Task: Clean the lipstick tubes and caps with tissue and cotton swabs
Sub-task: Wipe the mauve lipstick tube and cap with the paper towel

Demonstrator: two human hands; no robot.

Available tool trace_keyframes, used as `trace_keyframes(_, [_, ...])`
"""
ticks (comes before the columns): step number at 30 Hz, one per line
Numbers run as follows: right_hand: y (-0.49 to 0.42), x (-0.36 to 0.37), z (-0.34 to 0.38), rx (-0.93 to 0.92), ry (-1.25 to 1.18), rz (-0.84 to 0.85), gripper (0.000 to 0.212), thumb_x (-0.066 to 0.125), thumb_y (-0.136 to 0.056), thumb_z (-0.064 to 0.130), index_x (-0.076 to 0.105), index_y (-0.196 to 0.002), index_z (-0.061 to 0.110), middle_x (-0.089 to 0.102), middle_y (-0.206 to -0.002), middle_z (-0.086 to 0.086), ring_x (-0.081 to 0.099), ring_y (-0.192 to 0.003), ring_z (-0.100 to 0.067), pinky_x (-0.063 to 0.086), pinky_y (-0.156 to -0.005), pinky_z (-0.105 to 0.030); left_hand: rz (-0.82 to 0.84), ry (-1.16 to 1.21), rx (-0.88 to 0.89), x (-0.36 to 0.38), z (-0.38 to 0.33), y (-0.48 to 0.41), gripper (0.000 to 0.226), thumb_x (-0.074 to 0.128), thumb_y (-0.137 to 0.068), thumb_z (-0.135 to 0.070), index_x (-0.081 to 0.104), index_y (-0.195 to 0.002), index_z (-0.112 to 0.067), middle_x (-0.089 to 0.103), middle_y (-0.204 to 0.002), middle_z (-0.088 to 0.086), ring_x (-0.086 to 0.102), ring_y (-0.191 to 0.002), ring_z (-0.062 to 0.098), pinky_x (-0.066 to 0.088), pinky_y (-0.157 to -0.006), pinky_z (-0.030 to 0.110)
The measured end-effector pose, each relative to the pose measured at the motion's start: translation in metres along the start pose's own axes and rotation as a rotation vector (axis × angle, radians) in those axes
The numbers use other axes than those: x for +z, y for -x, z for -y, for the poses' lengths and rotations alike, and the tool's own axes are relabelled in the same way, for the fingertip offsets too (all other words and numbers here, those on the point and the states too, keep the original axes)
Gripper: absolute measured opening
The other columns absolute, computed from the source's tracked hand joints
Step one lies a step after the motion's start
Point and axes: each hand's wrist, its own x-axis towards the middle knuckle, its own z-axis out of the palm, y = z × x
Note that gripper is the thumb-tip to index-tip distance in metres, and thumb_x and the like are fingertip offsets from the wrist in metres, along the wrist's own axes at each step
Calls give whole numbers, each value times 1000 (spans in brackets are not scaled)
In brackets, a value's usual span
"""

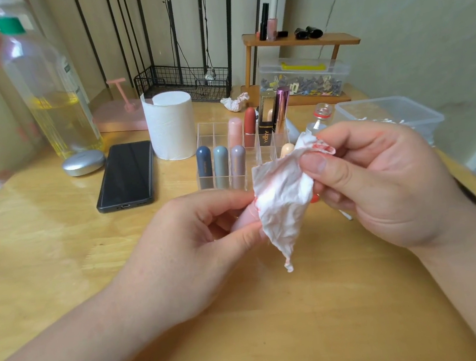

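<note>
Over the middle of the table (61, 262), toward its near edge, the left hand (196, 245) pinched a pale pink tube (243, 220) between thumb and curled fingers. The tissue hid most of the tube, so I could not tell whether it was a cap or a body. The right hand (380, 180) gripped the tissue (281, 205) between thumb and forefinger, with the sheet draped over the tube's end and hanging in a loose tail.

The tissue carried red smears at its top fold and left edge, and a red mark showed on the right forefinger. Wiping with a soiled patch would probably have spread colour back onto the tube, and the stained finger could have marked whatever it touched next. So light a pinch on a smooth tube might also have slipped and dropped it onto the table.

Just beyond the hands stood a clear organiser (205, 130) with lipsticks (221, 164) upright in it, close enough for a careless reach to tip them. Left of it lay a phone (125, 176), with a paper roll (170, 125) standing behind. Toward the right edge sat the box of cotton swabs (387, 111).
</note>
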Motion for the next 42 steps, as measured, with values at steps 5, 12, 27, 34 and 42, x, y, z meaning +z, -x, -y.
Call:
trace_keyframes(5, [-5, -5, 2, 125, -125, -18, 19, 72, -83, 7, 70, -70, 20, 54, -59, -4, 39, -48, -14, 28, -41, -18, 88, 174, -15, -1, 1, -2, 21, 67, -94, -35, 76, -109, -23, 73, -88, -5, 64, -82, 19, 56, -85, 38])
trace_keyframes(12, [-1, -27, 0, 287, -226, 323, 24, 81, -78, 30, 66, -83, 12, 46, -65, -18, 41, -49, -25, 22, -46, -29, 154, 409, -78, 0, 1, -4, 28, 57, -95, -25, 72, -112, -9, 69, -99, 13, 60, -85, 13, 52, -82, 29])
trace_keyframes(27, [-1, -25, -6, 347, -361, 288, 28, 84, -76, 26, 68, -91, 7, 44, -86, -28, 30, -88, -53, 9, -59, -56, 338, 994, -138, -1, 0, -6, 24, 62, -94, -29, 74, -81, -13, 67, -108, 7, 61, -114, 24, 50, -101, 46])
trace_keyframes(34, [-6, -25, -7, 280, -480, 283, 30, 74, -84, 16, 55, -100, -1, 63, -76, -14, 60, -55, -19, 49, -43, -23, 319, 957, -137, -10, 1, -6, 26, 73, -86, -36, 76, -94, -11, 48, -79, 14, 50, -86, 25, 49, -90, 35])
trace_keyframes(42, [-8, -38, -5, 373, -470, 445, 27, 59, -77, 3, 60, -104, 0, 68, -82, -16, 67, -70, -27, 52, -55, -33, 144, 706, -143, -6, 4, -8, 20, 80, -81, -28, 79, -88, -9, 63, -78, 11, 56, -76, 18, 47, -75, 24])
